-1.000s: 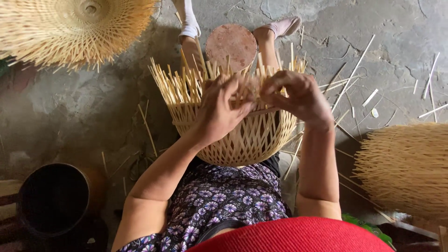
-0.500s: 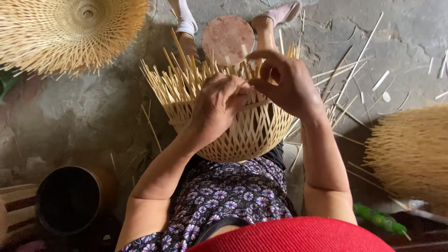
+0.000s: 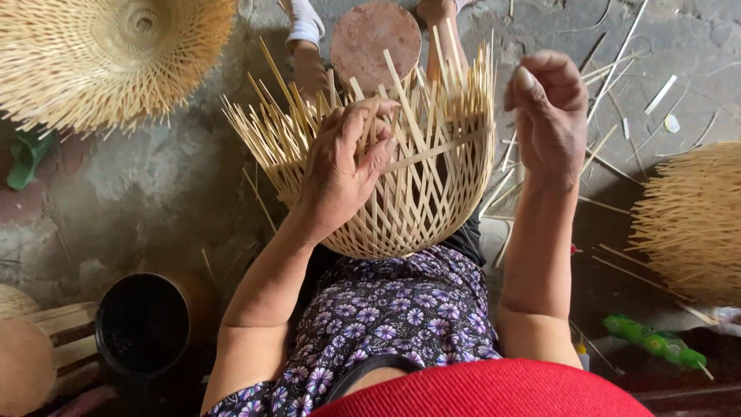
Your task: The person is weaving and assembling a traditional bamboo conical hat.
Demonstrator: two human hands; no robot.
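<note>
Three woven bamboo pieces: one finished at 10 o'clock (image 3: 108,58), one at 3 o'clock (image 3: 691,224), one half-woven basket (image 3: 401,201) at centre (on lap). One dark pot (image 3: 143,324), 8 o'clock. Left hand (image 3: 343,166) pinches basket strips; right hand (image 3: 548,112) curled, apart, holding nothing visible.

Left hand (image 3: 343,166) fingertips hidden among basket (image 3: 401,208) strips; right-side basket (image 3: 695,224) cut off.

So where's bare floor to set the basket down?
Bare concrete floor lies left of the half-woven basket, between the finished basket and the dark pot. To the right it is crowded: loose bamboo strips and another basket.
</note>
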